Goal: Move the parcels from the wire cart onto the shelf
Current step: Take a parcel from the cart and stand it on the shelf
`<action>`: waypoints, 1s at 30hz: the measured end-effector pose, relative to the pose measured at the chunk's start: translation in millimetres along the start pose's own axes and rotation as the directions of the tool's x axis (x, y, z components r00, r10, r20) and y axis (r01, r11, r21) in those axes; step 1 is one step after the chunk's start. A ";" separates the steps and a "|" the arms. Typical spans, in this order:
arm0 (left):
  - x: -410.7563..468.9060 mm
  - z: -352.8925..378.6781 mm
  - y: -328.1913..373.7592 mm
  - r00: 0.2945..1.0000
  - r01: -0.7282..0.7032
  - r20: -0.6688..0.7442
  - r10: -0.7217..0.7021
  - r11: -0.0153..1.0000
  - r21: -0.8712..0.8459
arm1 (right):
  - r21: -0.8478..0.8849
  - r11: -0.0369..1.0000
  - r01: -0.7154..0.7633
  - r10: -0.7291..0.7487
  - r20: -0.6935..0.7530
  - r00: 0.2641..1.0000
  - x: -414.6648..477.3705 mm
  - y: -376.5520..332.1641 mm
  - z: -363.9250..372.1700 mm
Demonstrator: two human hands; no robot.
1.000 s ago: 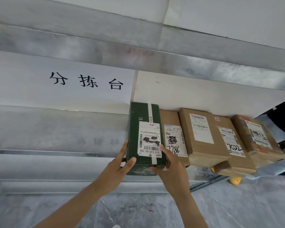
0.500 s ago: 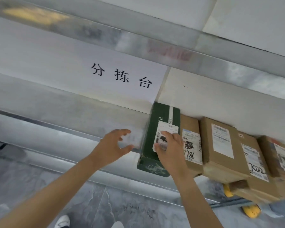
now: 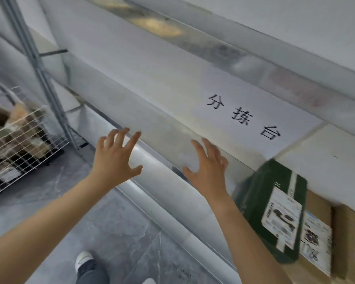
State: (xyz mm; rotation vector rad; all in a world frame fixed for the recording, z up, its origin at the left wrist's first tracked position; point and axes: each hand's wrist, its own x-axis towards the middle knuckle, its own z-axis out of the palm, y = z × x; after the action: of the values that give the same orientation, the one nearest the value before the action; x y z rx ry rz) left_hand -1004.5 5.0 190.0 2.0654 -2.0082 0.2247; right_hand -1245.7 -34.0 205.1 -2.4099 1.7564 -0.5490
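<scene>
A dark green parcel (image 3: 275, 203) with a white label stands on the metal shelf (image 3: 166, 144) at the right, beside brown cardboard parcels (image 3: 316, 242). My left hand (image 3: 115, 158) and my right hand (image 3: 208, 167) hover in front of the shelf with fingers spread and hold nothing. Both are left of the green parcel. The wire cart (image 3: 19, 144) stands at the far left on the floor with several brown parcels inside.
A white sign with black characters (image 3: 244, 117) hangs on the wall above the shelf. A metal upright post (image 3: 39, 68) stands between cart and shelf. Grey floor and my shoes (image 3: 84, 261) show below.
Both hands have let go of the green parcel and moved left, away from it. The view has swung left, bringing the wire cart into sight.
</scene>
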 end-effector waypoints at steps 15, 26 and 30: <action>-19.9 -18.7 -251.5 0.900 0.434 -0.035 -0.434 0.889 0.144 | -0.047 0.933 0.356 -0.351 0.094 0.932 124.2 -237.7 108.9; -82.1 -39.9 -424.8 0.706 0.701 -0.030 -0.708 0.692 0.173 | 0.100 0.848 0.521 -0.528 0.259 0.809 166.9 -425.6 197.4; -97.9 -35.0 -464.9 0.624 0.771 0.012 -0.781 0.618 0.150 | 0.112 0.811 0.574 -0.577 0.316 0.753 182.1 -470.3 226.4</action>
State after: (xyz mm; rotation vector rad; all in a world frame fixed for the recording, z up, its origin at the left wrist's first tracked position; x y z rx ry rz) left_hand -542.4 117.0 162.4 2.8409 -0.9401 0.0996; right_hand -695.5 -79.7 174.8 -2.8168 0.8517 -0.1575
